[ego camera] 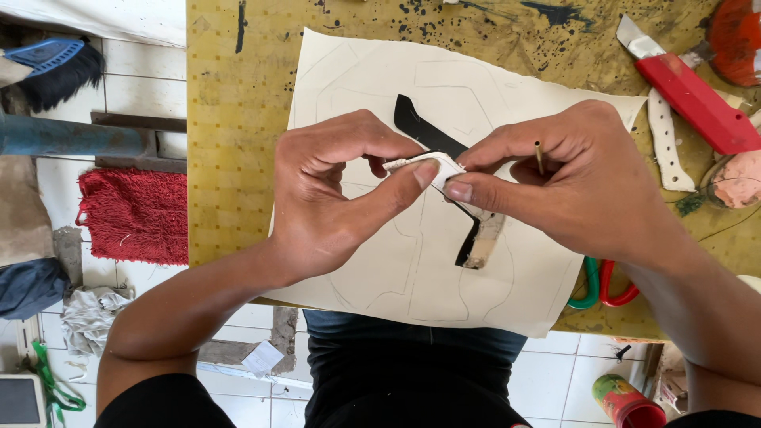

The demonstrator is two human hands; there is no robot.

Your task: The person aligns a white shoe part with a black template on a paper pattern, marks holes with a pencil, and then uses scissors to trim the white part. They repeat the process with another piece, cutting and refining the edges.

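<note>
White and folded, a small strip of material (426, 166) sits pinched between both hands above the middle of the table (238, 158). The left hand (341, 194) clamps it with thumb over the bent forefinger; the right hand (571, 186) grasps its other end between thumb and forefinger, and also grips a thin stick (539, 156) upright among its fingers. Under the hands lies a cream paper sheet (357, 79) with pencilled outlines, reaching over the near edge of the table, and on it a black curved cut-out (424, 131). Toward the far right corner rest a red utility knife (686, 91) and a white perforated strip (664, 139). Red and green scissor handles (602, 287) peek out at the near edge beneath the right wrist
</note>
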